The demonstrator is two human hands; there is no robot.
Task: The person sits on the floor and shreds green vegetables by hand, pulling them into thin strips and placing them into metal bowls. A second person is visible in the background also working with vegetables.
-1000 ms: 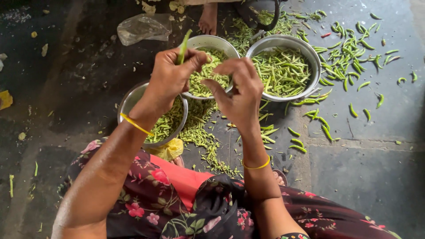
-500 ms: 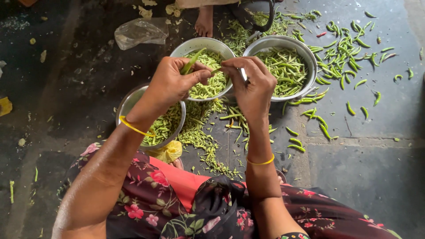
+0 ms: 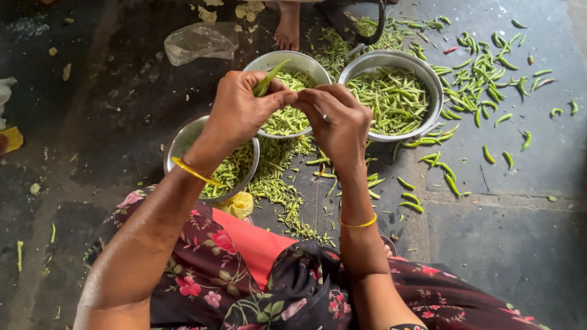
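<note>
My left hand (image 3: 241, 107) pinches a green bean pod (image 3: 269, 77) whose tip sticks up past the fingers. My right hand (image 3: 336, 119) is closed against the same pod, fingertips meeting the left hand's. Both hands hover over a steel bowl (image 3: 269, 61) of chopped green pieces. A second steel bowl (image 3: 177, 150) of small pieces sits under my left wrist. To the right, a larger steel bowl (image 3: 422, 76) holds whole green pods.
Loose pods (image 3: 483, 67) lie scattered on the dark stone floor at right, and trimmings (image 3: 281, 189) lie piled in front of my lap. A crumpled clear plastic bag (image 3: 199, 41) and another person's bare foot (image 3: 286, 30) are at the top.
My hands have come together over the middle bowl. The right hand closed onto the pod held by the left, and the pod's free tip shortened and tilted right.
</note>
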